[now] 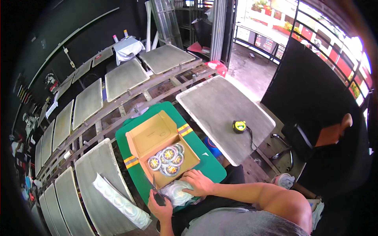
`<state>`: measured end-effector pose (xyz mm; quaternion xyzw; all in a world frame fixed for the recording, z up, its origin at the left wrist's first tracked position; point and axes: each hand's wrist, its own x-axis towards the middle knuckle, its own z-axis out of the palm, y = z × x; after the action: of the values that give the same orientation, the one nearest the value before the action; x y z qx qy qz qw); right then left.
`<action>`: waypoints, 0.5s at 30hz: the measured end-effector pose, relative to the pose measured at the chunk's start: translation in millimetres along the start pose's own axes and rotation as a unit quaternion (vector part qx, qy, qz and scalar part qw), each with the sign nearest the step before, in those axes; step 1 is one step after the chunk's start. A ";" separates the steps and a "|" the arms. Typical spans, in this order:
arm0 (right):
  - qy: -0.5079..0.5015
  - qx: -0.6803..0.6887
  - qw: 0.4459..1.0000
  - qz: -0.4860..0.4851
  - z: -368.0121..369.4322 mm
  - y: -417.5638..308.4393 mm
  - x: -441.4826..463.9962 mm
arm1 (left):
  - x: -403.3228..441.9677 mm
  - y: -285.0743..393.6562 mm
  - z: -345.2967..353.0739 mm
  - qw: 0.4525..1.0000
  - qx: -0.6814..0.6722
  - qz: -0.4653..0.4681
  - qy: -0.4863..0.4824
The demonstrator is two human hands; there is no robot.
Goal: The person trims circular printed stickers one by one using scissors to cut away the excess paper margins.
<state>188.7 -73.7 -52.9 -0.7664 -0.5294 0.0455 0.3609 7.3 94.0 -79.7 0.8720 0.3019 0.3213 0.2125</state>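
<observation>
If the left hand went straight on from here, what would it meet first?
Probably the near corner of the cardboard box, with the scissors in the left hand leading; depth is unclear.

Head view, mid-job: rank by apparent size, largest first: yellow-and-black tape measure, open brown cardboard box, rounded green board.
1. Green board
2. Open cardboard box
3. Yellow-and-black tape measure

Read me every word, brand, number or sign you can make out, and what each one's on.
No text can be read with certainty.
Round stickers in the open box: print too blurred.
Tape measure: marking too small.
Signs outside the doorway: too small and blurred.
</observation>
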 end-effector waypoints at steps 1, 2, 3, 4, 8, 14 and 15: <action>-0.001 0.000 1.000 -0.004 0.8 0.2 -0.7 | 0.4 0.7 -0.3 1.000 0.000 0.002 -0.003; 0.001 0.006 1.000 -0.003 1.8 0.6 -1.5 | 1.0 2.3 -0.6 1.000 0.002 -0.001 0.002; 0.001 0.013 1.000 -0.004 0.8 0.1 -0.3 | 2.1 4.5 -1.6 1.000 -0.006 -0.002 -0.005; -0.005 0.016 1.000 -0.013 -0.8 -0.3 0.4 | 3.2 6.5 -3.4 1.000 -0.012 -0.005 -0.010; -0.056 -0.020 0.997 -0.045 -6.8 -5.9 -0.6 | 4.7 7.1 -4.5 1.000 -0.008 -0.011 -0.008; -0.111 -0.038 0.989 -0.087 -13.8 -12.0 -0.3 | 6.9 9.3 -5.8 0.999 0.009 0.039 0.005; -0.123 -0.050 0.987 -0.090 -14.9 -12.7 0.1 | 6.7 9.9 -6.2 0.999 0.013 0.036 0.008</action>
<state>185.6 -78.8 -34.3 -0.7213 -0.6381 0.0808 0.2569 11.1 92.4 -66.8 0.8822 0.2763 0.3322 0.1873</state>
